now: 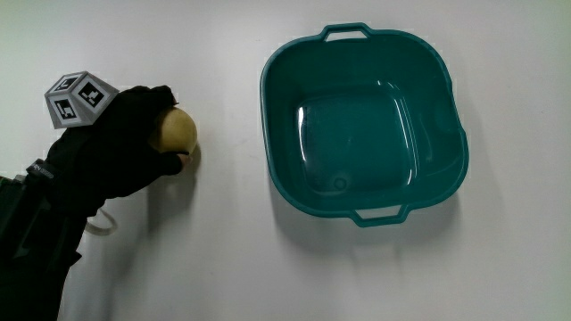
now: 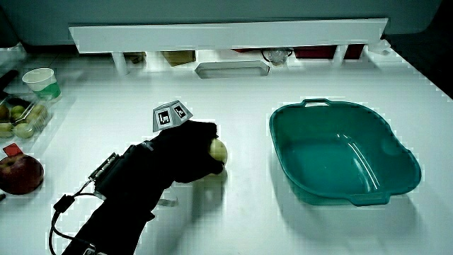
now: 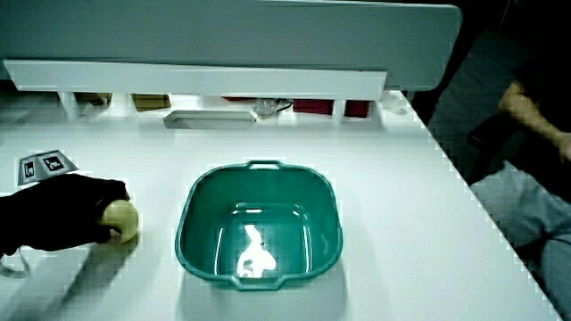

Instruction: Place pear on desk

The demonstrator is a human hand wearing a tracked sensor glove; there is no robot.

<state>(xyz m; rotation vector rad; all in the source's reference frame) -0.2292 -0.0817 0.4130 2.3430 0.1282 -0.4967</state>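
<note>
1. Since the forearm (image 1: 36, 232) enters from the person's edge of the table (image 1: 223, 267), it is met first, and a thin cable looped beside it is seen in the main view; where the cable leads cannot be made out.

2. Past the forearm, the hand (image 1: 120, 152) is found low over the table, with the patterned cube (image 1: 78, 98) riding on its back. The fingers are curled around the pear (image 1: 174, 130), so that the fruit is held from above and from the person's side. This grasp is judged to suit a set-down on bare table, as the task asks.

3. The pear is seen beside the teal basin (image 1: 446, 98) and apart from it, outside the rim. Only its yellow outer half is shown; the rest is covered by the glove. Whether the fruit already rests on the table or is held just above it cannot be told, though a shadow close beneath it in a side view (image 2: 212, 185) suggests that it is at or near the surface.

4. The basin is shown empty, with glare on its floor.

5. Farther off, a pale tray (image 2: 231, 69) lies before the low partition (image 2: 226, 35), whose shelf openings hold small things too dim to name.

6. At the table's edge in a side view, a cup (image 2: 40, 81) and some fruit (image 2: 20, 173) are cut off and only partly seen.
</note>
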